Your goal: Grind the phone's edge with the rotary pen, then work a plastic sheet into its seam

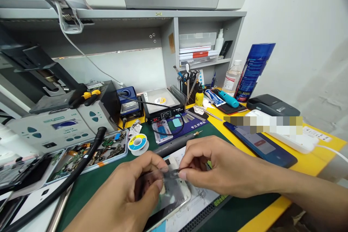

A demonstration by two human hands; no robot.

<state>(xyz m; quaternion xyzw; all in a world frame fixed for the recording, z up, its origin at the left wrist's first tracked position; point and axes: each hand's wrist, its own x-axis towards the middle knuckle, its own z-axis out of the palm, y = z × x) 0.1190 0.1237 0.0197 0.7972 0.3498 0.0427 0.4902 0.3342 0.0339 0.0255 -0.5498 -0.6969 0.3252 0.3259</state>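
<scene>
My left hand (136, 192) pinches a clear plastic film or small bag (172, 174) between thumb and fingers. At its right edge, my right hand (206, 166) is closed in a pinch on the same film, where a small dark bit shows that I cannot make out. Just under both hands lies a phone with a white frame (187, 196), partly covered by the film and my fingers. It rests on a printed mat (201, 208). Beyond my fingers lies a soldering iron (176, 145), its tip pointing right.
A solder spool (138, 143) and a tray of circuit boards (89, 168) are on the left, crossed by a black hose (81, 174). Behind stands a hot plate (163, 110). A blue phone (258, 145) and a white power strip (282, 136) lie right.
</scene>
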